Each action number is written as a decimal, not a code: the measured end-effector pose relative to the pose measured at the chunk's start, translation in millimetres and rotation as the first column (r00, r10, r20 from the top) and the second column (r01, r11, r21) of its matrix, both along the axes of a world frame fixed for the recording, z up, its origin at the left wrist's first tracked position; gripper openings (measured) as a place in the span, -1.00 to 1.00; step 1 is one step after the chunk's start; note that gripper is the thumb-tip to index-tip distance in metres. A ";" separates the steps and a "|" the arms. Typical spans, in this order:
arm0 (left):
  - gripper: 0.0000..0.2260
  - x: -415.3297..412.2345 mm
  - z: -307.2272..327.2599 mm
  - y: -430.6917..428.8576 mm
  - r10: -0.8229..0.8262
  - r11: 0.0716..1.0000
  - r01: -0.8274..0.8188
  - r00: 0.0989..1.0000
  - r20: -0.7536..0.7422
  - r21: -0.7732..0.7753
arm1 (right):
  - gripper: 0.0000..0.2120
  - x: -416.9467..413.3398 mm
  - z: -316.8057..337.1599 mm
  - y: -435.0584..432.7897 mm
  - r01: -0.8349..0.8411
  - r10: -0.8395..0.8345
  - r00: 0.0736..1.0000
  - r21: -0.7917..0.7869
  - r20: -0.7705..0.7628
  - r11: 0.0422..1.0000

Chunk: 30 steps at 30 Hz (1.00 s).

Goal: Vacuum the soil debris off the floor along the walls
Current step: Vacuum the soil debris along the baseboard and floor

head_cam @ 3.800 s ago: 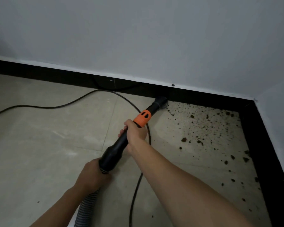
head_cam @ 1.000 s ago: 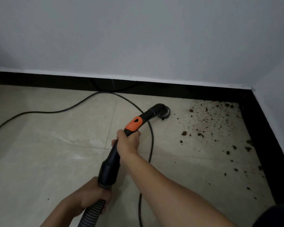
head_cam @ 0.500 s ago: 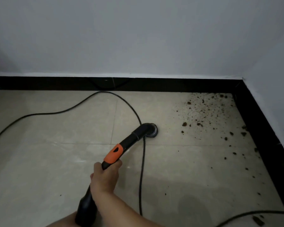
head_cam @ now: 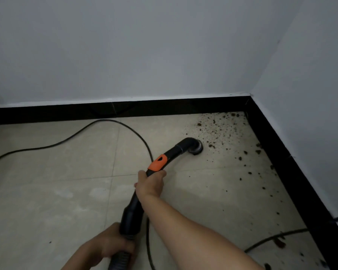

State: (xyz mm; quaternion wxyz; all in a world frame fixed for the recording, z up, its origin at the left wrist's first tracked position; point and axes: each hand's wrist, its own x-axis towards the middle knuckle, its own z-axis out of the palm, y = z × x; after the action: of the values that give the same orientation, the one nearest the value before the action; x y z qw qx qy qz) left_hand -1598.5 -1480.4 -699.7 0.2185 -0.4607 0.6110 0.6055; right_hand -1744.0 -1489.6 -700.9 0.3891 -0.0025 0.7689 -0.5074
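The right hand (head_cam: 150, 184) curls its fingers round the wand (head_cam: 172, 153), the left hand (head_cam: 105, 244) apparently clasps its lower end, and the nozzle (head_cam: 196, 148) meets the soil debris (head_cam: 219, 131) by the corner (head_cam: 249, 106), calling for a rightward sweep next.

- The nozzle (head_cam: 194, 148) rests on the floor (head_cam: 47, 191), at about two o'clock from the right hand (head_cam: 150, 185), which grips the wand (head_cam: 172, 154).
- The left hand (head_cam: 105, 244) holds the hose (head_cam: 119, 260) at seven o'clock from the right hand.
- Soil debris (head_cam: 220, 131) lies from the nozzle's one o'clock round to five, along both baseboards.
- The cord (head_cam: 82, 133) loops at the wand's ten o'clock, before the far baseboard (head_cam: 125, 110).
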 end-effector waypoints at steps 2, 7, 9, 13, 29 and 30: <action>-0.74 -18.7 6.9 9.8 0.016 1.000 -0.016 0.998 -0.057 -0.004 | -0.60 -22.4 2.1 3.1 0.044 -0.044 0.999 -0.009 0.001 0.999; -0.69 -22.7 3.5 15.8 0.106 0.994 -0.107 0.994 -0.032 -0.027 | -0.61 -28.2 5.7 5.8 0.036 -0.035 0.999 -0.007 0.034 0.999; -0.67 -22.4 -1.0 12.8 0.110 0.992 -0.111 0.994 -0.018 -0.066 | -0.63 -27.5 7.9 9.2 0.047 -0.045 0.997 -0.040 0.060 0.998; -0.78 -47.0 -5.6 19.3 0.051 0.992 -0.054 0.998 -0.030 -0.113 | -0.72 -57.1 13.2 30.4 0.153 -0.144 0.986 -0.104 0.089 0.983; -0.59 -17.1 -14.0 3.8 0.131 0.989 -0.128 0.990 0.050 -0.069 | -0.61 -14.5 5.7 -5.7 -0.138 0.141 0.989 -0.079 0.047 0.987; -0.62 -29.1 -14.7 6.4 0.119 0.991 -0.117 0.992 0.028 -0.069 | -0.62 -28.0 5.2 -2.1 -0.121 0.122 0.992 -0.054 0.015 0.991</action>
State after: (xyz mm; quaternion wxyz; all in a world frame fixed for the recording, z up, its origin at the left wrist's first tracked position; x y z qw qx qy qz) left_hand -1627.6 -1473.9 -714.4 0.1763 -0.5130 0.5991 0.5890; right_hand -1772.0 -1491.7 -695.7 0.4262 -0.0549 0.7499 -0.5030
